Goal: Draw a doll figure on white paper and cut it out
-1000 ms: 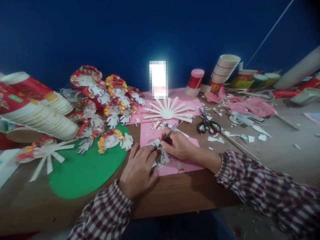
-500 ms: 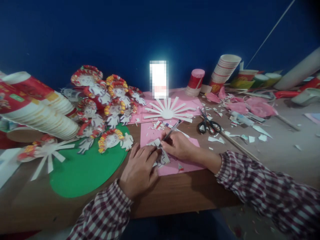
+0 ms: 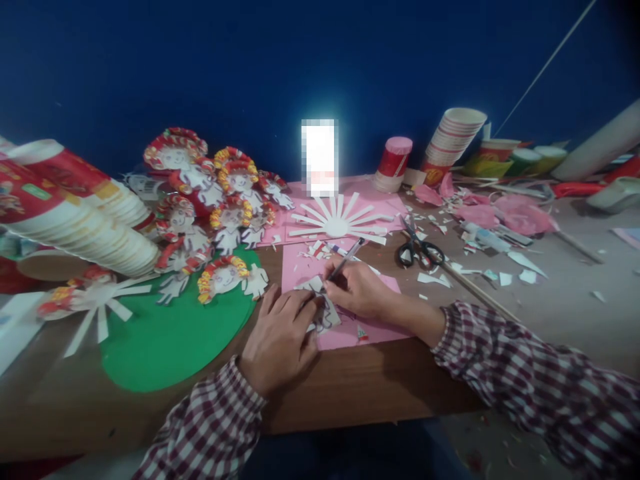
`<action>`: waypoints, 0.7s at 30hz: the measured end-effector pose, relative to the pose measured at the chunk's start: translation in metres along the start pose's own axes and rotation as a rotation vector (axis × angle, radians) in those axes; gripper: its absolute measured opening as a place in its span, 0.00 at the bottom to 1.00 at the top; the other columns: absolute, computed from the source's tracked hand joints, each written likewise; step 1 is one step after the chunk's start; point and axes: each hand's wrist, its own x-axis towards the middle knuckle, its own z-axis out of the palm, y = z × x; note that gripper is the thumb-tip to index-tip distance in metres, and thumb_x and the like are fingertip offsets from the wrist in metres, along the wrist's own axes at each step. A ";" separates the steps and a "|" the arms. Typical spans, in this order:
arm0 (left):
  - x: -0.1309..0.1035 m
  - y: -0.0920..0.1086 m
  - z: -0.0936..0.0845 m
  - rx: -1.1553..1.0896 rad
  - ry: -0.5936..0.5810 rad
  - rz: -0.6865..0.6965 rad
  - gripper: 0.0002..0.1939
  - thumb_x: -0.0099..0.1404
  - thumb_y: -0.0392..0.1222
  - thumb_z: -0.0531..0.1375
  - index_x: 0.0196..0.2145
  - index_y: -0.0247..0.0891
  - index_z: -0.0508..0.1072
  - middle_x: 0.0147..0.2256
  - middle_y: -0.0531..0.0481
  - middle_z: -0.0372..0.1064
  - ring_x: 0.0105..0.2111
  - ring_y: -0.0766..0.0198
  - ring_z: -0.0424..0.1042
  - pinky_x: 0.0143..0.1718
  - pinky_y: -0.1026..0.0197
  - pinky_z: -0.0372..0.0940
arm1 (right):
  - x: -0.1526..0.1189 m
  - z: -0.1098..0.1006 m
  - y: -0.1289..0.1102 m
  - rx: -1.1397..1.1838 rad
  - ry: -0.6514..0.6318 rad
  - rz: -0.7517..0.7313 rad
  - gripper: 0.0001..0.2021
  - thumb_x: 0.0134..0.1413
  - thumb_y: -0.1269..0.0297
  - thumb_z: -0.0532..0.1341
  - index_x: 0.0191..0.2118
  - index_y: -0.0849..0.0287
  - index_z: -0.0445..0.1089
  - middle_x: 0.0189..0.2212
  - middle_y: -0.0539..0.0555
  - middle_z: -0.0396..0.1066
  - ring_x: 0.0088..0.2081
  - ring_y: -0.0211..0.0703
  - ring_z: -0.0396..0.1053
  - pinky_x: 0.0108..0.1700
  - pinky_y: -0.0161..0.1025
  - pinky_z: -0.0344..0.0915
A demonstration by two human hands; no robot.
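My right hand (image 3: 359, 288) is closed around a pen (image 3: 349, 259), its tip down by a small white paper piece (image 3: 329, 316) with dark drawn lines. My left hand (image 3: 284, 331) lies flat with fingers stretched over the left part of that piece, which it partly hides. Beneath both is a pink sheet (image 3: 296, 267) at the table's front. Just beyond the hands, a white cut-paper fan of strips (image 3: 336, 227) rests on more pink paper. Black-handled scissors (image 3: 419, 248) lie to the right of my right hand.
Several paper-doll figures (image 3: 223, 279) stand or lie at the left, some over a green sheet (image 3: 175, 347). Stacked paper cups (image 3: 100, 220) lean at far left, and another cup stack (image 3: 453, 143) is at back right. Paper scraps, a wooden stick (image 3: 480, 291) and a bright pixelated patch (image 3: 320, 158) also show.
The whole view has shifted very slightly. Both hands, the pen and the drawn paper piece keep nearly the same positions.
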 end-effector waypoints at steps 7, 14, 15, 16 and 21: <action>0.000 0.000 -0.001 -0.018 -0.002 0.002 0.22 0.60 0.40 0.53 0.52 0.36 0.67 0.51 0.41 0.64 0.53 0.51 0.61 0.61 0.39 0.41 | -0.002 0.001 0.001 0.149 0.011 0.048 0.02 0.51 0.70 0.56 0.33 0.60 0.64 0.23 0.46 0.61 0.24 0.34 0.59 0.29 0.33 0.56; 0.001 0.000 -0.001 -0.022 0.003 0.003 0.22 0.60 0.40 0.53 0.53 0.37 0.67 0.52 0.42 0.64 0.53 0.51 0.61 0.61 0.38 0.42 | -0.006 -0.006 -0.002 0.261 0.080 0.099 0.04 0.55 0.70 0.54 0.36 0.60 0.66 0.27 0.49 0.65 0.28 0.35 0.61 0.33 0.34 0.60; 0.001 0.000 -0.001 -0.024 0.001 0.003 0.22 0.60 0.40 0.53 0.52 0.37 0.67 0.52 0.42 0.64 0.53 0.51 0.61 0.61 0.39 0.42 | -0.008 -0.006 -0.002 0.248 0.051 0.083 0.04 0.55 0.70 0.55 0.35 0.60 0.66 0.28 0.49 0.65 0.29 0.36 0.62 0.33 0.34 0.60; 0.001 0.000 -0.001 -0.026 -0.002 0.002 0.22 0.60 0.40 0.53 0.52 0.36 0.67 0.52 0.42 0.64 0.53 0.51 0.61 0.61 0.39 0.42 | -0.010 -0.006 -0.002 0.234 0.031 0.067 0.04 0.55 0.69 0.55 0.35 0.60 0.66 0.28 0.49 0.66 0.29 0.36 0.62 0.34 0.33 0.60; 0.001 0.000 -0.001 -0.035 -0.020 -0.001 0.22 0.61 0.40 0.52 0.53 0.36 0.66 0.51 0.43 0.65 0.53 0.52 0.61 0.62 0.39 0.40 | -0.016 -0.002 0.002 0.172 0.051 0.042 0.05 0.56 0.70 0.55 0.37 0.59 0.66 0.27 0.48 0.65 0.27 0.35 0.62 0.31 0.32 0.59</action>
